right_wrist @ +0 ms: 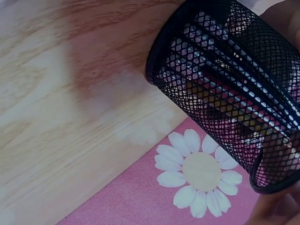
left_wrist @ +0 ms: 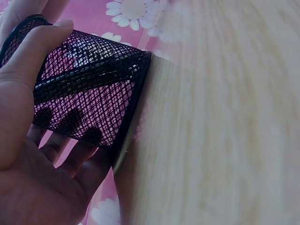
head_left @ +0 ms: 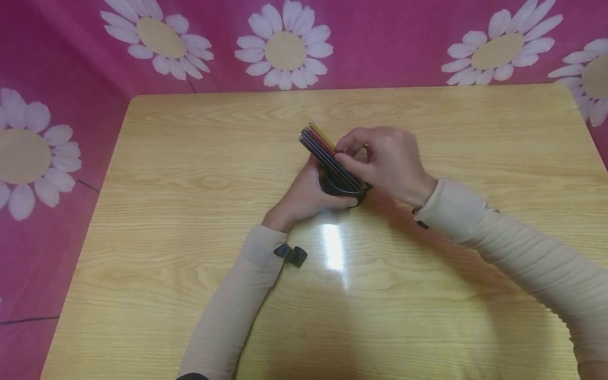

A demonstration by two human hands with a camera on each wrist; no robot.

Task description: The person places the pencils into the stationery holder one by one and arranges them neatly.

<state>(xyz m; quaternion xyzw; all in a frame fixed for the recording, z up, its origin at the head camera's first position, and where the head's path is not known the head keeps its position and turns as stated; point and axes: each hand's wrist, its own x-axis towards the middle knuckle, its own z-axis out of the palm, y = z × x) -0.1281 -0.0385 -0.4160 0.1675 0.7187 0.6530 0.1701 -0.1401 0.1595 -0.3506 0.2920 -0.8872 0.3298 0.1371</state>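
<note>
A black mesh pencil cup (left_wrist: 89, 79) stands on the table, gripped round its side by my left hand (head_left: 306, 192), with the thumb near the rim. The left fingers curl behind the mesh in the left wrist view. Several pencils lean left out of the cup: dark pencils (head_left: 323, 155), a red pencil (head_left: 323, 138) and a yellow pencil (head_left: 319, 133). Over the cup's right side, my right hand (head_left: 389, 161) pinches at the red pencil with thumb and forefinger. Through the mesh cup (right_wrist: 225, 79) in the right wrist view, the lower pencil ends show.
A light wood-grain table (head_left: 190, 211) spreads out around both hands. Behind it and to the left hangs a pink cloth (head_left: 380, 42) with large white flowers. A small dark camera (head_left: 291, 254) sits at the left cuff.
</note>
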